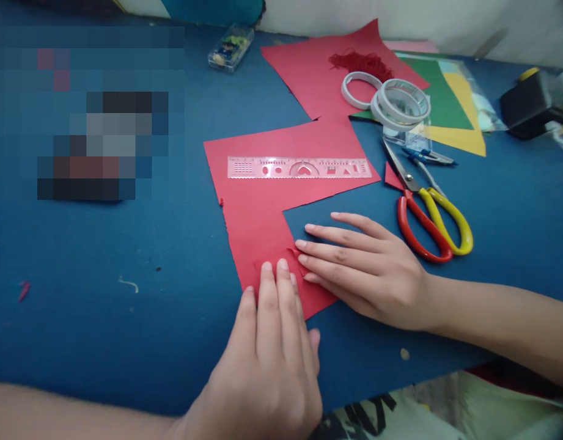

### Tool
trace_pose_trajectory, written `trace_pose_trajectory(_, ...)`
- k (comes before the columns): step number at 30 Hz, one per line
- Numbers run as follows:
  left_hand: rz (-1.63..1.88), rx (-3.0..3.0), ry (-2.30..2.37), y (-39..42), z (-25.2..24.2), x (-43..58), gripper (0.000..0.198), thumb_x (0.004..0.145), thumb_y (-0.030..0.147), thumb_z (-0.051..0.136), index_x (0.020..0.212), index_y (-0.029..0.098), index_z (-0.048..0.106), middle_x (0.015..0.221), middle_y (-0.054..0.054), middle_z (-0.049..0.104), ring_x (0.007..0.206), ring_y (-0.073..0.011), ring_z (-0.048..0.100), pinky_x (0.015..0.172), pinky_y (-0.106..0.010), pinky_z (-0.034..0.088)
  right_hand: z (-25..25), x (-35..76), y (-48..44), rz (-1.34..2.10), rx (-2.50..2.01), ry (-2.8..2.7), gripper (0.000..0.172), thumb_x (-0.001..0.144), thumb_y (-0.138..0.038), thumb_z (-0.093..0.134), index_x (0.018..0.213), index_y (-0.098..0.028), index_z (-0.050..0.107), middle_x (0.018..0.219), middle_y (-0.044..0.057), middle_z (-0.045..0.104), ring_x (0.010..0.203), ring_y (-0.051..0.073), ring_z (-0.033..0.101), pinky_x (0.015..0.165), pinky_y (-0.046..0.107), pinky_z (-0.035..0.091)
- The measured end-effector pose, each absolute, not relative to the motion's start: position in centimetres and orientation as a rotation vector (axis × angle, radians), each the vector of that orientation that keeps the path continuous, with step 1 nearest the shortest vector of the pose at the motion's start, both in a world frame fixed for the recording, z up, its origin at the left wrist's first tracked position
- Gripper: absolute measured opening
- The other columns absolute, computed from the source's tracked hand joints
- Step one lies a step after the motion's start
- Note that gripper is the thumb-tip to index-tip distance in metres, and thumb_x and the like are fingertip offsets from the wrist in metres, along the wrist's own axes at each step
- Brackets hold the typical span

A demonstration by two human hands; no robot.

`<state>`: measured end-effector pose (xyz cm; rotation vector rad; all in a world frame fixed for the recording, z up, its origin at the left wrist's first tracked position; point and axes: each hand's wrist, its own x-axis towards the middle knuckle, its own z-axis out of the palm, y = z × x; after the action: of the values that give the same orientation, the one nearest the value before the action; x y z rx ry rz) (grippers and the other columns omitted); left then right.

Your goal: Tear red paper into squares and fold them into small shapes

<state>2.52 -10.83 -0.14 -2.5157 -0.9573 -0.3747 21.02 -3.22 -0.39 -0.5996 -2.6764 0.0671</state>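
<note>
An L-shaped sheet of red paper lies on the blue table. My left hand rests flat on the sheet's near end, fingers stretched out and together. From the right comes my right hand, fingers spread flat, their tips on a small raised fold at the paper's right edge. Neither hand grips anything. Across the upper part of the sheet lies a clear stencil ruler.
Red-and-yellow scissors lie just right of my right hand, beside a compass. Behind are tape rolls, another red sheet with red thread, green and yellow paper, a clear box and a black device.
</note>
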Motion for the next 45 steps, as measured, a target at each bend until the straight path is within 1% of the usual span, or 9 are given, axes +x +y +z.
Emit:
trace_pose_trajectory(7, -0.309, -2.529, -0.921, -11.0, -0.4, 2.1, 0.042, 0.087, 0.025, 0.054, 0.101, -0.013, 0.061, 0.098, -0.030, 0.067, 0.089, -0.0394, 0.067, 0.062, -0.039, 0.061, -0.5, 21.0, -3.5, 0.279, -0.672, -2.615, 0.021, 0.089, -0.016, 0.054, 0.107, -0.014, 0.066, 0.114, 0.006, 0.068, 0.118, 0.023, 0.057, 0.104, 0.047, 0.042)
trace_pose_trajectory(11, -0.281, -2.499, -0.926, -11.3, -0.4, 1.9, 0.039, 0.088, 0.026, 0.052, 0.102, -0.008, 0.064, 0.100, -0.026, 0.068, 0.091, -0.0371, 0.068, 0.065, -0.038, 0.060, -0.6, 21.2, -3.5, 0.435, -0.688, -2.569, 0.023, 0.088, -0.013, 0.052, 0.105, -0.017, 0.065, 0.116, 0.005, 0.067, 0.122, 0.022, 0.053, 0.107, 0.046, 0.038)
trace_pose_trajectory(15, -0.279, -2.511, -0.918, -11.2, -0.3, 1.8, 0.038, 0.087, 0.027, 0.053, 0.100, -0.007, 0.065, 0.100, -0.026, 0.069, 0.090, -0.0369, 0.068, 0.063, -0.037, 0.061, -0.7, 21.3, -3.3, 0.487, -0.703, -2.588, 0.031, 0.090, -0.008, 0.047, 0.118, -0.017, 0.059, 0.116, 0.003, 0.067, 0.126, 0.018, 0.050, 0.109, 0.043, 0.033)
trace_pose_trajectory(18, -0.295, -2.533, -0.913, -11.0, -0.2, 1.9, 0.039, 0.087, 0.026, 0.055, 0.100, -0.009, 0.064, 0.098, -0.027, 0.069, 0.089, -0.0380, 0.068, 0.060, -0.038, 0.061, -0.7, 21.2, -3.2, 0.490, -0.737, -2.605, 0.031, 0.092, -0.015, 0.050, 0.122, -0.018, 0.057, 0.113, 0.004, 0.069, 0.127, 0.018, 0.048, 0.110, 0.042, 0.031)
trace_pose_trajectory(25, -0.360, -2.542, -0.934, -10.4, 0.1, 2.1, 0.034, 0.086, 0.021, 0.053, 0.091, -0.010, 0.066, 0.089, -0.026, 0.069, 0.081, -0.0376, 0.069, 0.054, -0.036, 0.061, -0.7, 21.3, -3.0, 0.433, -0.731, -2.671, 0.030, 0.095, -0.022, 0.048, 0.123, -0.017, 0.057, 0.124, 0.007, 0.062, 0.129, 0.022, 0.046, 0.110, 0.047, 0.030)
trace_pose_trajectory(29, -0.348, -2.572, -0.884, -10.9, 0.1, 2.1, 0.034, 0.084, 0.021, 0.058, 0.096, -0.010, 0.065, 0.093, -0.026, 0.069, 0.084, -0.0378, 0.069, 0.059, -0.037, 0.061, -1.0, 21.7, -2.4, 0.287, -0.708, -2.594, 0.023, 0.093, -0.017, 0.050, 0.112, -0.020, 0.063, 0.116, 0.004, 0.067, 0.122, 0.021, 0.053, 0.109, 0.047, 0.031)
trace_pose_trajectory(36, -0.519, -2.798, -0.756, -11.9, -0.4, 2.3, 0.031, 0.089, 0.029, 0.053, 0.108, 0.008, 0.065, 0.110, -0.009, 0.070, 0.102, -0.0294, 0.066, 0.085, -0.041, 0.054, -0.4, 21.7, -1.2, 0.639, -0.682, -2.573, 0.022, 0.094, -0.015, 0.042, 0.093, -0.020, 0.064, 0.112, 0.003, 0.069, 0.120, 0.019, 0.052, 0.099, 0.040, 0.039)
trace_pose_trajectory(40, -0.503, -2.703, -0.816, -11.0, -0.2, 2.5, 0.031, 0.087, 0.025, 0.057, 0.105, 0.001, 0.065, 0.107, -0.017, 0.069, 0.099, -0.0350, 0.066, 0.078, -0.048, 0.056, -0.1, 21.5, -0.8, 0.656, -0.623, -2.663, 0.021, 0.095, -0.019, 0.041, 0.089, -0.019, 0.062, 0.115, 0.005, 0.065, 0.123, 0.020, 0.046, 0.101, 0.041, 0.034)
trace_pose_trajectory(45, -0.401, -2.656, -0.913, -10.8, 0.0, 2.7, 0.035, 0.090, 0.022, 0.049, 0.108, -0.004, 0.063, 0.111, -0.022, 0.065, 0.096, -0.0349, 0.067, 0.069, -0.041, 0.060, 0.9, 21.8, -1.1, 0.593, -0.867, -2.673, 0.022, 0.092, -0.036, 0.052, 0.083, -0.017, 0.057, 0.112, 0.009, 0.058, 0.105, 0.020, 0.052, 0.094, 0.040, 0.036)
